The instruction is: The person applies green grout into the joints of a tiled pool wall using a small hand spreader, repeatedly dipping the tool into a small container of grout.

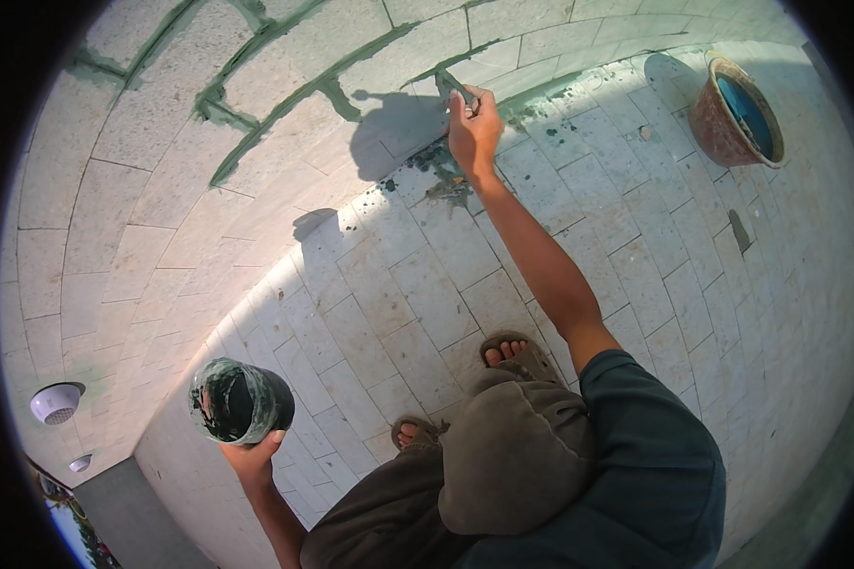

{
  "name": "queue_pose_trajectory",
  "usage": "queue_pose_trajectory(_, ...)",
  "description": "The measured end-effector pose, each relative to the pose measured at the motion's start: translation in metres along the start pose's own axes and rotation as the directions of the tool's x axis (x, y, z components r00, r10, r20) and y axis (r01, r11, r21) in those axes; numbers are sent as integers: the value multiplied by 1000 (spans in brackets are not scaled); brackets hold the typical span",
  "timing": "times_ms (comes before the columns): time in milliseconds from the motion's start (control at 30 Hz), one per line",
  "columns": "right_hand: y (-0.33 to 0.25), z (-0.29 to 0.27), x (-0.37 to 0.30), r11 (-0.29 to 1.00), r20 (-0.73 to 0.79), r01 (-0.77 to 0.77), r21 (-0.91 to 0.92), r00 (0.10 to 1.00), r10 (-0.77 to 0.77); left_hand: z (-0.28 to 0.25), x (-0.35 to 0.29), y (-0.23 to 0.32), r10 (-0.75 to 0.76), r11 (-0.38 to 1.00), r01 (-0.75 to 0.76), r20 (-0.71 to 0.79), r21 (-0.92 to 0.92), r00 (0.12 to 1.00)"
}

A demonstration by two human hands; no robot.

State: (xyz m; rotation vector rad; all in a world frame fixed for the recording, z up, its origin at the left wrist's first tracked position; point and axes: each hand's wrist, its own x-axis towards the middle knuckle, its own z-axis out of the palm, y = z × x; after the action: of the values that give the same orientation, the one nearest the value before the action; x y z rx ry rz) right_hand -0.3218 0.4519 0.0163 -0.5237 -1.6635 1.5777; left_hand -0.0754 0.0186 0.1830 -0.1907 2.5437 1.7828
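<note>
My right hand [473,128] reaches out to the pale tiled wall [142,133] and grips a small dark tool [455,87], its tip pressed on a joint smeared with green grout. My left hand [253,455] holds up a black cup [240,401] from below; its inside and rim are coated with dark green grout. Several wall joints to the left of the tool carry green grout [256,123]. Green crumbs and smears lie on the tiled floor [417,303] below the right hand.
A reddish bowl [735,114] with a blue inside sits on the floor at the far right. A white round fitting [57,401] is set in the wall at the lower left. My sandalled feet [512,353] stand on the floor tiles.
</note>
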Motion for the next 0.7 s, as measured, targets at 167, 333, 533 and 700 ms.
queue_pose_trajectory(167,6,8,-3,966,-64,162,-200,982,-178,5,4,4,15,1000,-15,18,13,1000)
queue_pose_trajectory(333,13,34,-17,884,48,394,-251,917,-395,12,7,10,13,1000,-14,42,21,999)
queue_pose_trajectory(533,11,38,-42,861,227,482,-161,867,-443,10,9,5,8,1000,-7,19,-27,1000)
queue_pose_trajectory(700,7,24,-38,957,153,238,-163,965,-214,8,6,7,14,999,-14,2,-42,1000)
